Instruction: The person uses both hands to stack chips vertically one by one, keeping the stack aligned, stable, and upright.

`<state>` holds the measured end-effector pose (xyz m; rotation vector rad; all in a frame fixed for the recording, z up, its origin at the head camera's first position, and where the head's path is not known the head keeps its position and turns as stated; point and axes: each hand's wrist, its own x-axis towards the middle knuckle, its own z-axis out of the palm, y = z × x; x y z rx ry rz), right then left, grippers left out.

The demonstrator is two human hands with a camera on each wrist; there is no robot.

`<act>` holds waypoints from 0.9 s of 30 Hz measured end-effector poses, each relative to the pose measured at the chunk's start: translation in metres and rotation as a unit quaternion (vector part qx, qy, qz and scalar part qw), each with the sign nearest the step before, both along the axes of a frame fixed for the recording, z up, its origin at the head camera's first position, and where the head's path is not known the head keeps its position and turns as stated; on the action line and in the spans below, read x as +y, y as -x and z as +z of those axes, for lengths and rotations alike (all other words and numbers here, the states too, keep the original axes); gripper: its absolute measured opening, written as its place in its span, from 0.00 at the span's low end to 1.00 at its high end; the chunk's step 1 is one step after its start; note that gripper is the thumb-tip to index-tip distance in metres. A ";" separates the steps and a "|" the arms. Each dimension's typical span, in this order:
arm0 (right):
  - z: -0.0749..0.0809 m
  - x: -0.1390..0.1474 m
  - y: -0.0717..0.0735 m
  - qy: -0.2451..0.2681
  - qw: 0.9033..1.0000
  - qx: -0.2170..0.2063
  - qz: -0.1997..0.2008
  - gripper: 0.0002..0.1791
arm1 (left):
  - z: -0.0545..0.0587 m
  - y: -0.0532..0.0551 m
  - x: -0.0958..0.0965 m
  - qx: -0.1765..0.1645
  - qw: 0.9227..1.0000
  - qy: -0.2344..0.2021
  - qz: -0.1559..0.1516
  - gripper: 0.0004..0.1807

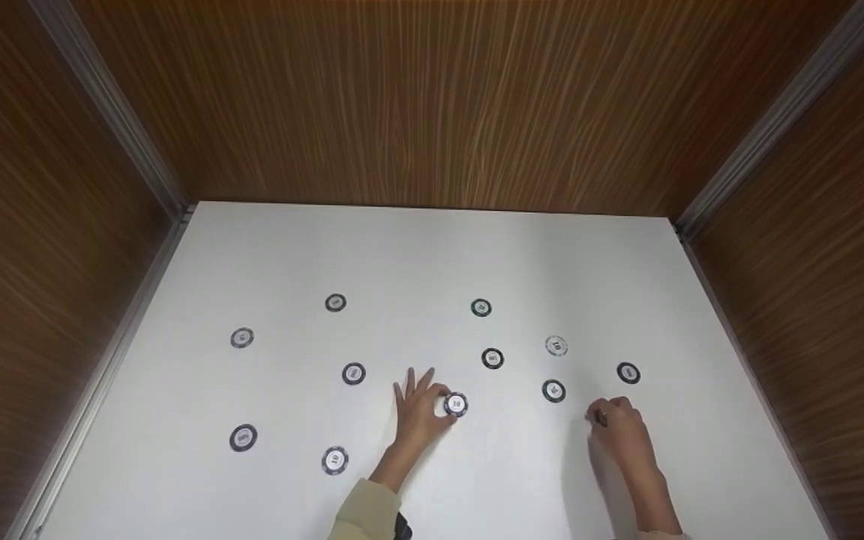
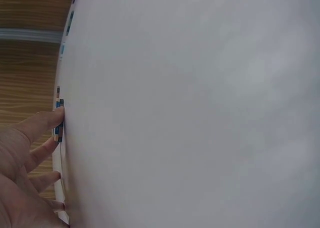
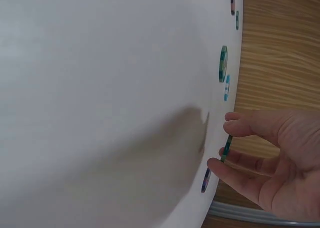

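Observation:
Between its thumb and index finger, my left hand (image 1: 418,421) pinches the edge of a poker chip (image 1: 456,404) marked 10, flat at the white surface; its other fingers are spread. The left wrist view shows that chip (image 2: 59,130) edge-on, under the thumb. Over at the right, my right hand (image 1: 625,435) holds another chip (image 1: 601,418), tilted and partly hidden by the fingers. Its edge looks green (image 3: 226,149) in the right wrist view. A dark-rimmed chip (image 1: 628,373) lies just beyond the right hand, and a green-rimmed chip (image 1: 553,391) to its left.
More chips lie spread singly on the white board (image 1: 417,255), including a pale chip (image 1: 556,346), a dark chip (image 1: 493,358) and a chip marked 10 (image 1: 335,460) left of the left forearm. Wood-grain panels (image 1: 432,105) wall in the back and both sides.

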<state>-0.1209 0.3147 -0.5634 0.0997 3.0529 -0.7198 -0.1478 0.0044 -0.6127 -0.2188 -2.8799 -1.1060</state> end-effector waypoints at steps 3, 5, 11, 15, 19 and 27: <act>0.000 -0.006 0.003 -0.005 1.000 0.007 0.011 0.09 | 0.000 0.000 0.000 -0.006 1.000 -0.001 0.001 0.18; -0.001 -0.011 0.004 -0.008 1.000 0.013 0.016 0.10 | 0.000 0.000 0.001 -0.009 1.000 -0.004 0.000 0.18; -0.003 -0.028 0.009 -0.016 0.999 0.021 0.040 0.11 | 0.000 0.000 0.000 -0.001 1.000 -0.003 -0.001 0.18; -0.004 -0.042 0.013 -0.021 0.998 0.017 0.053 0.10 | -0.001 0.000 0.000 0.007 1.000 -0.001 -0.003 0.18; -0.005 -0.053 0.015 -0.024 0.997 0.026 0.073 0.10 | 0.000 0.000 0.000 -0.004 1.000 -0.001 -0.003 0.19; -0.005 -0.075 0.019 -0.039 0.992 0.053 0.105 0.09 | 0.000 0.000 -0.001 0.005 1.000 0.006 -0.003 0.19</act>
